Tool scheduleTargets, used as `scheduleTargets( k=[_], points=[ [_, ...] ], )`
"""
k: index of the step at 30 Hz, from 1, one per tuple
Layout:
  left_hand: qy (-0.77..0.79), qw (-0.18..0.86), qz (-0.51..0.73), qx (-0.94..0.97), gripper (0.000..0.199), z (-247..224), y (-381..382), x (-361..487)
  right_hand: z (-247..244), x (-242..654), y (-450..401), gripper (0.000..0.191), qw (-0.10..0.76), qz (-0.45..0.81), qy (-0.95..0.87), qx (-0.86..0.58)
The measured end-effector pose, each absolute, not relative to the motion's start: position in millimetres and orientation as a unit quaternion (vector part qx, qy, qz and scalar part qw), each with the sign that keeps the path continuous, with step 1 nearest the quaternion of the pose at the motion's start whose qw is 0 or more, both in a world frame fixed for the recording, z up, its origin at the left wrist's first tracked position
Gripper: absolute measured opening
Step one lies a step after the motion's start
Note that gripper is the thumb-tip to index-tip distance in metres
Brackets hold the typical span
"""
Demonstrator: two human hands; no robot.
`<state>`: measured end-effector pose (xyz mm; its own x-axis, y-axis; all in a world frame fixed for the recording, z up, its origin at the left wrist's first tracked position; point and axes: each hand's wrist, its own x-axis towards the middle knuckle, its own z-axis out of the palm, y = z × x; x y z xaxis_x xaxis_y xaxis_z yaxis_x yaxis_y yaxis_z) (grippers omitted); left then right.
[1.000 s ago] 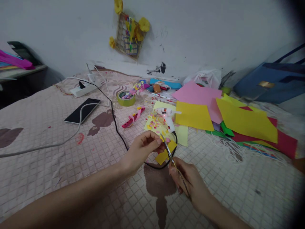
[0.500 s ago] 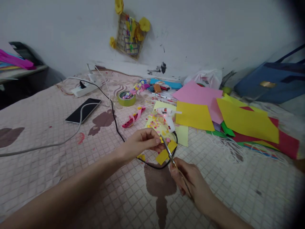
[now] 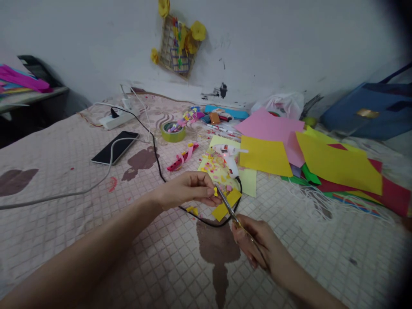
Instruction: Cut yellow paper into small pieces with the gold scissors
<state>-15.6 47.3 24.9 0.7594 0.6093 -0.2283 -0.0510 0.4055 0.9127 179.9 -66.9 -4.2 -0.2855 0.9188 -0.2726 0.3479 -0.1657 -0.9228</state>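
the scissors [image 3: 229, 208], silver-bladed with goldish handles, slant in mid-air, tips toward eleven o'clock, blades nearly together; the small yellow piece [image 3: 215, 192], its outline unclear, is held up close by the tips, toward six o'clock.

the left hand [image 3: 189, 189] pinches a tiny yellow paper piece [image 3: 215, 191] beside the slim metal scissors [image 3: 229, 207] held in the right hand [image 3: 257, 242], near a white glue gun [image 3: 230, 159].
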Motion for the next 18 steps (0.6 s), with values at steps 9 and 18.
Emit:
scheduleTargets(
  k=[9, 18],
  points=[
    [0.246, 0.81, 0.18, 0.5, 0.007, 22.8, 48.3, -17.2, 2.9, 189.1, -63.8, 0.044, 0.259, 0.587, -0.591, -0.488],
    [0.244, 0.827, 0.163, 0.479, 0.01, 23.1, 49.4, -17.6, 3.2, 194.1, -60.1, 0.042, 0.243, 0.559, -0.626, -0.487]
  ],
)
